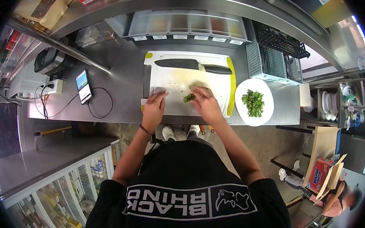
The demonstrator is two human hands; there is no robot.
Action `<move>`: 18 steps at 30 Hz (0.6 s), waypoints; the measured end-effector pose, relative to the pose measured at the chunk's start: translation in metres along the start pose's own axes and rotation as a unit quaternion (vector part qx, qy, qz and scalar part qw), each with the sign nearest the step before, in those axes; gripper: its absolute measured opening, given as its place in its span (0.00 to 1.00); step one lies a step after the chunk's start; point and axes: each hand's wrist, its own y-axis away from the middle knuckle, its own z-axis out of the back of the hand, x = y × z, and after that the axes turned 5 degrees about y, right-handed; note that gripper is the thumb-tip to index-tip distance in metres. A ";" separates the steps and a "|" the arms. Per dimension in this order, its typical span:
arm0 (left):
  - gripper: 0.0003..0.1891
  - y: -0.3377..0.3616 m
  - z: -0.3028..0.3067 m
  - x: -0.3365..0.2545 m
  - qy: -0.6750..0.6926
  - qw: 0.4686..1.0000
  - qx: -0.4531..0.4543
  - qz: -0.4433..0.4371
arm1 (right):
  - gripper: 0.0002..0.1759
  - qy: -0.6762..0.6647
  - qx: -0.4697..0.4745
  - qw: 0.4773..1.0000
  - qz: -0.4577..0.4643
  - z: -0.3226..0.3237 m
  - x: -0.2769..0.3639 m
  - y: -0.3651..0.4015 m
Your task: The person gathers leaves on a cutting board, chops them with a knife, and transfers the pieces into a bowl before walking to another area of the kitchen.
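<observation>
A white cutting board (174, 77) with lime-green corners lies in front of me. Near its front middle is a small heap of chopped green herbs (188, 98). The bent fingers of my right hand (207, 103) are drawn in at the right side of this heap, gripping some of it. My left hand (154, 108) rests at the board's front left, fingers stretched forward and holding nothing. Across the far part of the board lies a large chef's knife (190, 65), handle to the right. On a white plate (253, 120) to the right sits a bigger pile of chopped herbs (253, 103).
A phone (83, 88) with a cable lies on the steel counter (127, 80) at left. Behind the board stands a lidded ingredient bin (188, 25), with grey baskets (262, 56) to its right. A steel shelf (165, 0) overhangs the back. Another person (335, 205) is far right.
</observation>
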 end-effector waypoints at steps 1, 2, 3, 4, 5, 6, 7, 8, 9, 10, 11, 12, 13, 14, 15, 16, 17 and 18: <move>0.11 0.002 -0.001 0.000 0.001 1.000 0.003 0.000 | 0.21 0.000 0.001 1.000 0.000 -0.003 0.004 0.002; 0.11 0.004 -0.003 0.001 0.002 1.000 0.003 0.000 | 0.20 0.040 -0.012 0.998 0.036 -0.009 0.011 0.003; 0.11 0.006 -0.006 0.003 0.008 1.000 0.003 0.006 | 0.19 0.079 -0.026 0.994 0.072 -0.014 0.016 0.006; 0.11 0.007 -0.008 0.005 0.014 1.000 0.002 0.011 | 0.20 0.107 0.009 0.992 0.071 -0.016 0.021 0.011; 0.11 0.006 -0.008 0.003 0.015 1.000 0.002 0.011 | 0.20 0.108 0.009 0.992 0.071 -0.017 0.020 0.013; 0.11 0.006 -0.007 0.001 0.015 1.000 0.002 0.008 | 0.20 0.111 -0.003 0.991 0.079 -0.019 0.020 0.015; 0.11 0.005 -0.006 0.000 0.016 1.000 0.003 0.005 | 0.20 0.114 -0.016 0.990 0.086 -0.020 0.019 0.017; 0.11 0.005 -0.004 -0.002 0.016 1.000 0.003 0.004 | 0.20 0.114 -0.016 0.990 0.086 -0.019 0.019 0.018; 0.11 0.005 -0.002 -0.003 0.036 0.999 0.012 0.027 | 0.20 0.098 -0.008 0.992 0.080 -0.018 0.018 0.019; 0.11 0.004 -0.003 -0.005 0.057 0.997 0.022 0.049 | 0.20 0.083 0.001 0.994 0.074 -0.016 0.017 0.020; 0.11 0.004 -0.004 -0.003 0.058 0.997 0.023 0.048 | 0.20 0.084 0.000 0.994 0.073 -0.015 0.017 0.018; 0.11 0.004 -0.005 -0.001 0.051 0.997 0.023 0.046 | 0.19 0.086 0.019 0.993 0.076 -0.016 0.019 0.013; 0.11 0.003 -0.007 0.001 0.043 0.998 0.022 0.044 | 0.19 0.088 0.038 0.992 0.078 -0.017 0.021 0.007; 0.11 0.001 -0.009 0.000 0.044 0.998 0.024 0.043 | 0.19 0.089 0.037 0.992 0.076 -0.022 0.023 0.003; 0.11 -0.002 -0.012 -0.001 0.053 0.997 0.024 0.042 | 0.17 0.095 0.033 0.993 0.061 -0.030 0.026 -0.003; 0.11 -0.005 -0.014 -0.002 0.061 0.997 0.023 0.042 | 0.15 0.101 0.029 0.993 0.046 -0.034 0.026 -0.007; 0.11 -0.008 -0.016 -0.003 0.060 0.997 0.024 0.041 | 0.15 0.101 0.028 0.993 0.046 -0.030 0.024 -0.011; 0.11 -0.010 -0.018 -0.004 0.065 0.997 0.027 0.031 | 0.12 -0.068 0.006 0.996 -0.056 -0.025 0.020 -0.013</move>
